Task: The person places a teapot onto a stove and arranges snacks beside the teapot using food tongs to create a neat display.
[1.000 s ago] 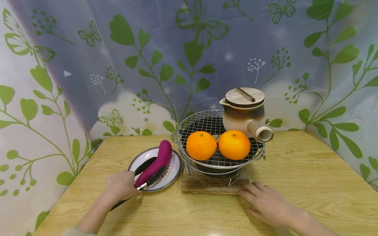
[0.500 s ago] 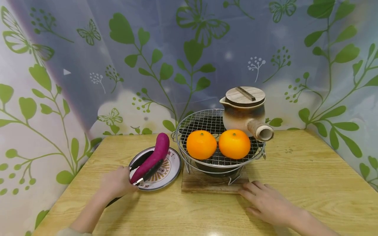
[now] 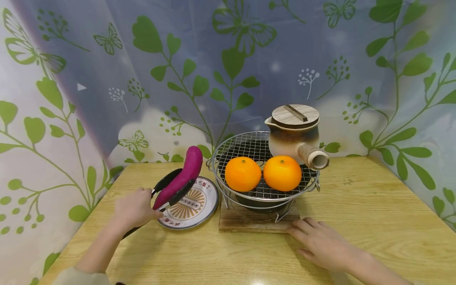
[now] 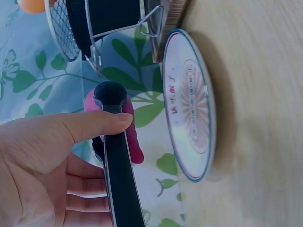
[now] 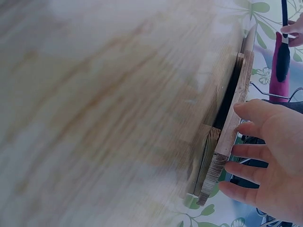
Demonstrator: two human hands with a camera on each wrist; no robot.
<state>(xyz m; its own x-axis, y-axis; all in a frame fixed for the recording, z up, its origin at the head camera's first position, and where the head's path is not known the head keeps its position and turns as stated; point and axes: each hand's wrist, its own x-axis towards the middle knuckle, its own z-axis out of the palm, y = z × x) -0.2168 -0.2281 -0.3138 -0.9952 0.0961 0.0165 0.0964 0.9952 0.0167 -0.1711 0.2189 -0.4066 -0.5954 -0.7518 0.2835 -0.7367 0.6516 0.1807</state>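
My left hand [image 3: 133, 211] grips a pair of black tongs [image 4: 120, 165], thumb on the upper arm and fingers round the lower one. Between the tong heads is a purple sweet potato [image 3: 185, 170], tilted with its far end higher, held above the white patterned plate [image 3: 204, 211]. In the left wrist view the plate stands apart from the tongs. My right hand [image 3: 322, 245] rests with fairly straight fingers at the right front corner of the wooden board [image 3: 246, 225]; the right wrist view shows its fingertips at the board's edge.
A round wire grill [image 3: 246, 144] stands on the board. Two oranges, the left orange [image 3: 243, 174] and the right orange [image 3: 282, 173], sit on its mesh. Behind them is a clay teapot [image 3: 293, 138] with a wooden lid, its handle jutting toward the front right. A patterned curtain [image 3: 178, 79] hangs behind.
My left hand has lifted the sweet potato in the tongs up off the plate and drawn it slightly left, uncovering the plate's middle. My right hand stays still.
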